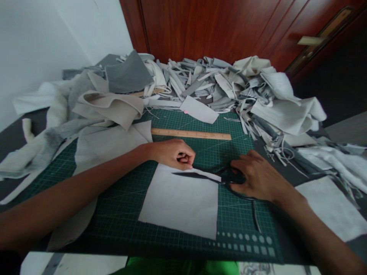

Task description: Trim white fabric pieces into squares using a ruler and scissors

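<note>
A pale, roughly square piece of fabric (180, 202) lies flat on the green cutting mat (120, 206). My right hand (255, 173) grips black-handled scissors (197, 175) from the right side. Their blades point left along the fabric's far edge, with a narrow strip (210, 175) lifted beside them. My left hand (176, 153) is closed at the far edge, pinching the strip's left end between thumb and fingers. Just beyond both hands, a wooden ruler (190, 134) lies across the mat.
Heaped grey and white fabric scraps (200, 78) line the back. Larger folded pieces (111, 105) lie at left, and more cloth (289, 114) at right. A white rectangular piece (199, 109) rests beyond the ruler. A thin dark strip (256, 216) lies near my right wrist.
</note>
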Available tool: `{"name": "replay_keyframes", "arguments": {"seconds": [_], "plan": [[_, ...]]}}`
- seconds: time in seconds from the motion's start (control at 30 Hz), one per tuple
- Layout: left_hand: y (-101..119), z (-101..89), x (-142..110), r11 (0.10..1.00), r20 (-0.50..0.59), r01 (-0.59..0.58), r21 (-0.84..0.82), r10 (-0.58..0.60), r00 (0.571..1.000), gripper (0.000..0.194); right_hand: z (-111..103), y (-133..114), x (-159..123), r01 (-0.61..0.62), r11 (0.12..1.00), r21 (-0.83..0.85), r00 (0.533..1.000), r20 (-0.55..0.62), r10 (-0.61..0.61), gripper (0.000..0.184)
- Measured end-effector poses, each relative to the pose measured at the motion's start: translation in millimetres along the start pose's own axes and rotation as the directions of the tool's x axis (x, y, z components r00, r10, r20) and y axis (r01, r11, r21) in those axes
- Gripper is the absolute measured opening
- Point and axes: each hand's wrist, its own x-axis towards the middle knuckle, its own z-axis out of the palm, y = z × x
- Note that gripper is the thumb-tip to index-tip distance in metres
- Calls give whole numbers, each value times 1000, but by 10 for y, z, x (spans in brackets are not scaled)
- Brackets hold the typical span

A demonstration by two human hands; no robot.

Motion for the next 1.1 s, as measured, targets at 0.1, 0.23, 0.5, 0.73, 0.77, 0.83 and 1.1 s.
{"name": "replay_keyframes", "arguments": {"seconds": [0.1, 0.23, 0.5, 0.73, 0.77, 0.83, 1.1], "plan": [[-14, 3, -2, 1000, -2, -2, 1, 2, 1000, 14, 0, 8, -2, 3, 1000, -11, 1000, 13, -3, 31], [-26, 7, -4, 1000, 2, -11, 19, 11, 1000, 15, -6, 8, -2, -1, 1000, -5, 1000, 13, 1, 32], [-39, -8, -10, 999, 27, 15, 37, -16, 1000, 20, -6, 6, 0, 0, 1000, -1, 1000, 3, 0, 31], [-58, -9, -15, 1000, 20, -10, 3, 10, 1000, 19, 7, 3, 6, -3, 1000, 20, 1000, 1, 3, 30], [-62, -8, -17, 1000, 21, -8, -5, 8, 1000, 19, 10, 4, 5, -3, 1000, 17, 1000, -3, 3, 30], [-71, -12, -20, 1000, 29, 2, -18, -2, 1000, 19, 14, 8, 3, -1, 1000, 8, 1000, -14, 1, 30], [-78, -40, -9, 999, 59, 17, -49, -14, 998, 20, 14, 16, 0, 21, 1000, -10, 1000, -21, -21, 31]]}}
